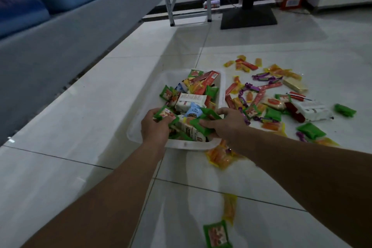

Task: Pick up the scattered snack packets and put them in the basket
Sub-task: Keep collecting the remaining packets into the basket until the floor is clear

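From the head camera, both bare arms reached forward over the white tiled floor [80, 110] to a shallow clear plastic basket [138, 127]. The left hand [155, 125] was over the near left corner of the basket, its fingers closed on a green packet [164, 113] with a red picture on it. The right hand [225, 123] was over the near right part of the basket, its fingers closed on another green packet [201, 125]. The two hands were close together, with only a small gap between them.

Just beyond the hands, the basket already held many packets: green ones, a white box with print [191, 101], a light blue packet [194, 111] and long red bars [205, 79] at the far end.

To the right of the right hand, many snack packets [267, 94] lay scattered on the floor: orange, yellow, red, purple-wrapped and green ones, and a white box [312, 109] further right. A green packet [345, 109] lay alone at the far right. Just under the right forearm, by the near edge of the basket, lay some orange packets [219, 157]. Nearer to the person than both hands, between the two forearms, lay a yellow packet [229, 209] and one more green packet [217, 234].

Well beyond the hands stood a black stand base [248, 19] and grey metal legs [171, 6].
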`<action>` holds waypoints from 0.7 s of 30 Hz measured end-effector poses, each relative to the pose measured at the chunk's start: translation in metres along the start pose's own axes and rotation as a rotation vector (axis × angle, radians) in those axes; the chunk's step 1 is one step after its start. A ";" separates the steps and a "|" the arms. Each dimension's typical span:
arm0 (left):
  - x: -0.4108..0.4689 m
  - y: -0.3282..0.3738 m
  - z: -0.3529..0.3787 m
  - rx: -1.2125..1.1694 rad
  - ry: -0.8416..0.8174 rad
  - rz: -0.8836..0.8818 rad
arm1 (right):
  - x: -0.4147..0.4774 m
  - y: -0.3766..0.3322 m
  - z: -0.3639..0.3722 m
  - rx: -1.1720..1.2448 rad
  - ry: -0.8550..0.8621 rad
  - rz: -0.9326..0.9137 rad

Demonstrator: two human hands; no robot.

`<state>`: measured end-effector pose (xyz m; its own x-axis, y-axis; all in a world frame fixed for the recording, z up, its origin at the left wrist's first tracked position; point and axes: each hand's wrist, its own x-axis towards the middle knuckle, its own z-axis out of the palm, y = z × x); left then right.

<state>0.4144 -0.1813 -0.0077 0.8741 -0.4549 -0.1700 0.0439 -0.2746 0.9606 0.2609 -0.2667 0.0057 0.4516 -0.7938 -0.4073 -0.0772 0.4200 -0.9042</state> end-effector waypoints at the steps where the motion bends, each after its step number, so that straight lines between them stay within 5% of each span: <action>1: 0.005 0.000 -0.003 0.002 0.003 -0.013 | 0.004 -0.001 0.005 0.007 -0.002 0.007; 9: 0.031 -0.002 -0.023 -0.028 0.065 -0.052 | 0.031 -0.012 0.041 0.068 -0.016 0.039; 21: -0.007 -0.020 -0.049 0.140 0.038 0.049 | 0.034 -0.026 0.052 -0.188 -0.105 -0.132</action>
<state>0.4310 -0.1312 -0.0147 0.8914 -0.4390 -0.1122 -0.0653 -0.3695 0.9269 0.3246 -0.2814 0.0217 0.5579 -0.7822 -0.2775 -0.1709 0.2189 -0.9607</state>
